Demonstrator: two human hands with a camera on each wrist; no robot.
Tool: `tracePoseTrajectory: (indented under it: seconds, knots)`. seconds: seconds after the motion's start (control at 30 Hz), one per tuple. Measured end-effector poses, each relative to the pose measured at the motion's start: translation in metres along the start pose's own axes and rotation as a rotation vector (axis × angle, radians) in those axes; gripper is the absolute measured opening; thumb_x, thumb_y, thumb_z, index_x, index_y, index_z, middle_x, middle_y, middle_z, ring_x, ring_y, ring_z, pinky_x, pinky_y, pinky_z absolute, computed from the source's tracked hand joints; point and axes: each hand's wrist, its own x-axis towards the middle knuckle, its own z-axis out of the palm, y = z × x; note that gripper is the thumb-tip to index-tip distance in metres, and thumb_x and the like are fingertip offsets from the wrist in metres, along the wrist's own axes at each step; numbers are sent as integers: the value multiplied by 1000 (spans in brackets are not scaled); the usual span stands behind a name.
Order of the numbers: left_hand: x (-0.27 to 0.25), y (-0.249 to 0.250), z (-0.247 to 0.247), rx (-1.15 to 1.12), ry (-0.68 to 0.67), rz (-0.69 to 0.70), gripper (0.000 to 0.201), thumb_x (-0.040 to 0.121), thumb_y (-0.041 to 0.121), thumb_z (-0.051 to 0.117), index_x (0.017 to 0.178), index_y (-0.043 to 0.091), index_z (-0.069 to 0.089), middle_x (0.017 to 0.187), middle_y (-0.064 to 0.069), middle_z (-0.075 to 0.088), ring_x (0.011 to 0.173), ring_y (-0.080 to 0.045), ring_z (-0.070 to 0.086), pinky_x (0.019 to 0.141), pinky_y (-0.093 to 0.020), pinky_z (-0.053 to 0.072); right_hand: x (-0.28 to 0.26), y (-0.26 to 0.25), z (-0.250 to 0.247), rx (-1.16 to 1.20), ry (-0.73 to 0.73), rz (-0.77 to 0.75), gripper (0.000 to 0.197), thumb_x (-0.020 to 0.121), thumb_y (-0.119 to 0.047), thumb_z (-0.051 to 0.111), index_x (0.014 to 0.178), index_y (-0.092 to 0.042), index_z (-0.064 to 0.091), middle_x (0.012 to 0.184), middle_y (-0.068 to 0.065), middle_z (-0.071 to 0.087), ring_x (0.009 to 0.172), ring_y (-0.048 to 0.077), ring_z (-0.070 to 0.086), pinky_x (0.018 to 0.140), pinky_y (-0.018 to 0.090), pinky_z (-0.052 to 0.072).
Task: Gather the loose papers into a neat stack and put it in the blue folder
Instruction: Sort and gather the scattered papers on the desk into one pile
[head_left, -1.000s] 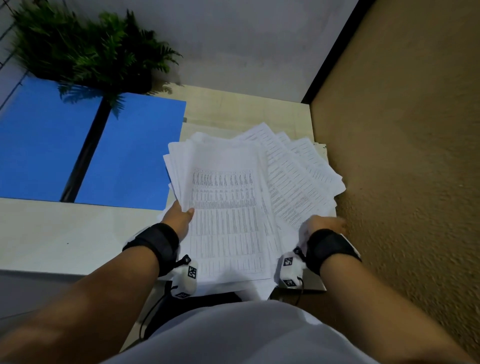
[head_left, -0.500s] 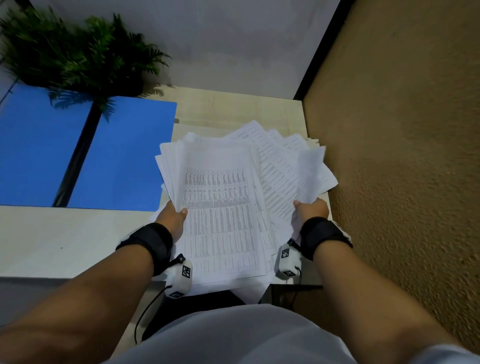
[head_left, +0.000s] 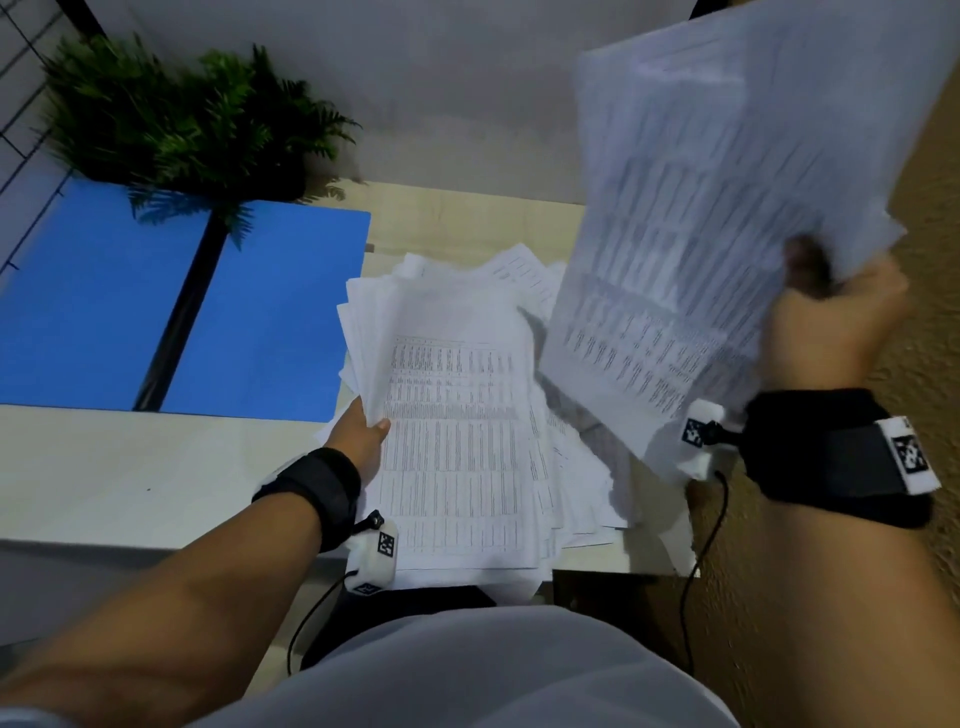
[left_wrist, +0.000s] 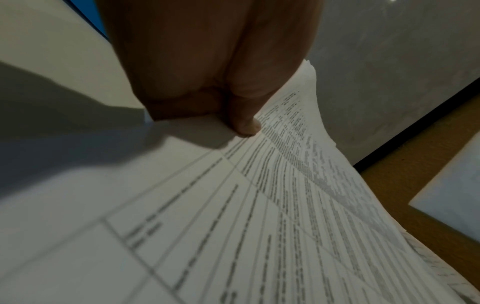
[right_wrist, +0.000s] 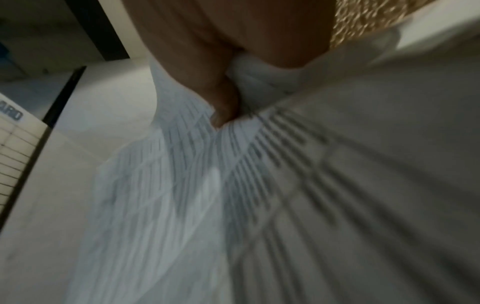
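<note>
Blue folder (head_left: 270, 312): lies open and flat on the table (head_left: 130, 467), well left of the papers, both leaves up, apparently ready to receive the stack. Main pile of papers (head_left: 467, 415): fanned and uneven on the table's right end, long axis running away from the person; left hand (head_left: 358, 436) pinches its left edge, thumb on top, probably to steady it. Lifted bundle of sheets (head_left: 701, 234): raised clear of the pile, blurred, long axis tilted up and away; right hand (head_left: 826, 322) grips its near right edge, thumb pressed on top, likely for re-laying on the pile.
</note>
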Motion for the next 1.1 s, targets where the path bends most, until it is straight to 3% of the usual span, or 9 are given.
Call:
tracePoseTrajectory:
  seconds: [0.23,0.37,0.47,0.57,0.7,0.83,0.9,1.03,1.1]
  knots:
    - [-6,2,6,-79,-10,6,39,102,19,40,141,17,39,138,-7,53,130,-32,49,113,-49,35,-73,34,74,-312,-686,155,15,85,0,58,94,-3,69,81,9,60,80,16,55,67,28,38]
    - [-23,13,15,-106,6,-84,75,94,56,47,154,25,13,158,1,27,146,-26,28,117,-46,26,-122,52,102,-347,-834,348,24,90,-8,62,111,0,57,105,13,61,92,21,56,75,25,42]
    - [-27,6,20,-62,-12,49,68,89,38,67,143,16,32,142,-2,49,131,-28,48,106,-42,42,-139,50,102,-73,-937,586,43,88,-2,65,126,-4,46,112,6,55,93,16,55,74,23,51]
    - [-19,-8,20,-39,83,20,42,96,17,56,136,9,44,134,-11,56,124,-32,53,107,-46,43,-140,57,92,11,-933,702,41,89,7,60,123,-11,45,104,5,54,83,10,58,57,8,51]
    - [-13,-15,18,-116,114,-32,32,101,21,48,130,8,47,130,-13,58,118,-31,56,103,-43,45,-142,79,76,-377,-902,526,19,92,1,55,111,-3,56,98,6,54,94,22,59,73,19,42]
    - [-16,-13,23,-120,38,35,49,94,19,61,139,15,43,131,-3,59,119,-24,56,106,-42,43,-169,84,78,-432,-1107,409,26,82,16,39,84,-7,51,84,9,49,73,17,46,53,20,37]
    - [-15,-13,21,-166,51,73,50,93,9,60,141,16,44,131,-4,60,119,-25,57,105,-44,45,-174,85,84,-392,-1081,399,29,77,16,34,83,-4,54,81,11,53,74,20,49,59,24,41]
    - [-10,-17,-6,-339,183,42,44,94,8,55,135,24,49,127,-8,63,114,-30,62,101,-49,48,-154,108,93,-262,-750,458,28,83,3,44,105,-4,60,99,16,63,91,26,63,87,41,56]
    - [-6,-27,-24,-333,223,10,46,94,10,55,137,23,48,129,-8,62,115,-31,61,103,-52,46,-144,116,92,-311,-817,450,29,81,-9,57,110,-8,57,104,14,61,95,24,62,88,42,55]
